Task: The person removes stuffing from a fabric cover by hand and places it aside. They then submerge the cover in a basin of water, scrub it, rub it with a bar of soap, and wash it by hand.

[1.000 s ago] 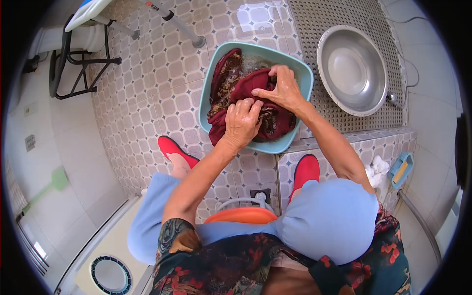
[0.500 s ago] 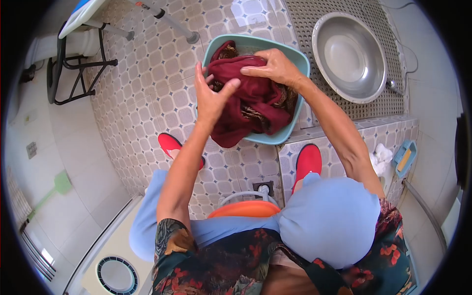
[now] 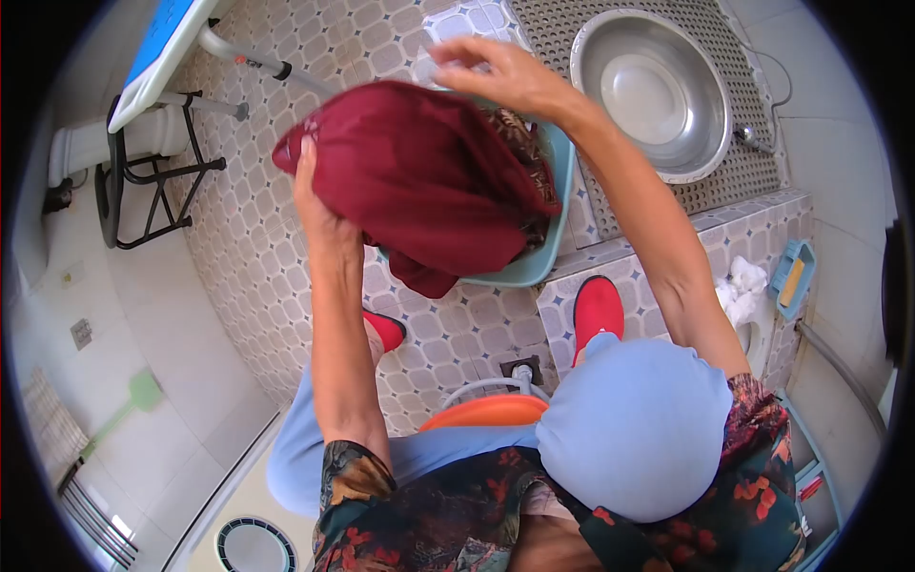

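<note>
Dark red cloth point(image 3: 419, 181), a garment or similar piece with brown patterned parts, bulges up over the light blue basin point(image 3: 556, 229) and covers most of it. My left hand point(image 3: 322, 205) grips the cloth at its left side, thumb on top and the other fingers hidden beneath. Above the basin's far edge, my right hand point(image 3: 496, 76) is held with its fingers stretched and apart, slightly blurred. Nothing shows in it. A fold of the cloth hangs over the basin's near rim.
A metal bowl point(image 3: 653, 95) rests on a perforated grey mat point(image 3: 610, 205) at right. An orange stool point(image 3: 486, 411) is below me. A black-framed stand point(image 3: 152, 176) and a blue-topped white board point(image 3: 157, 62) are at left. A blue soap tray point(image 3: 791, 276) lies at far right.
My left hand has moved left, pulling the cloth up and out over the basin's left side. My right hand has come off the cloth and moved up and to the left.
</note>
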The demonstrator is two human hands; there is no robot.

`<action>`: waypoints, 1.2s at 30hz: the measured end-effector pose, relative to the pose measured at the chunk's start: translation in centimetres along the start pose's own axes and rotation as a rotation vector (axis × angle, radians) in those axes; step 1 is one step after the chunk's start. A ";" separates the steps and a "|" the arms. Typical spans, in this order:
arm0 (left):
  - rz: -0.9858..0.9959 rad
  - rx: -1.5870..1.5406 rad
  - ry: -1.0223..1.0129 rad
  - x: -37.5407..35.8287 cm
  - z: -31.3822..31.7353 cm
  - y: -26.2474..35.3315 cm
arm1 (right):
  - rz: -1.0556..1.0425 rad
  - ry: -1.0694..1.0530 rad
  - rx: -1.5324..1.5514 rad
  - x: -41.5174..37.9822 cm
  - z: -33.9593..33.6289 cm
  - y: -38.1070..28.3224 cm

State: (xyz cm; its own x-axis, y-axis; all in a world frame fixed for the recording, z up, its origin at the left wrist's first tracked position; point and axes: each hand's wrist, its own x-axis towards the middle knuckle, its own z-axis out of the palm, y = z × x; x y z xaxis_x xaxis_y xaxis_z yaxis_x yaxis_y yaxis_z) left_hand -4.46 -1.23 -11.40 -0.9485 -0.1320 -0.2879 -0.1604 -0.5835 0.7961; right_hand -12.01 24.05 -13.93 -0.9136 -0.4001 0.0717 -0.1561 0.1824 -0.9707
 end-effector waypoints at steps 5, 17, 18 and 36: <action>-0.024 -0.027 -0.034 -3.4 -4.9 -0.9 | 0.157 -0.209 -0.165 -8.0 1.6 8.4; 0.253 0.121 0.038 -3.9 0.3 7.6 | 0.267 0.181 0.358 -6.1 -2.1 1.8; 0.314 0.158 0.100 -3.7 0.8 8.5 | 0.184 0.252 0.337 -5.4 -3.3 0.5; 0.452 1.807 -0.773 -5.8 -7.4 -3.8 | 0.139 -0.338 -0.560 -14.7 -4.7 6.3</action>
State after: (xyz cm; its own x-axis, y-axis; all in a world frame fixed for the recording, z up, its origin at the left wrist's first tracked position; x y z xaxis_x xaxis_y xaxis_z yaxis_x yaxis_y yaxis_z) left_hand 3.64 -4.16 -16.68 -0.8072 0.5817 -0.1003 0.5064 0.7698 0.3886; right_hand -1.34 35.33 -20.05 -0.7857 -0.5820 -0.2098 -0.3000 0.6551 -0.6934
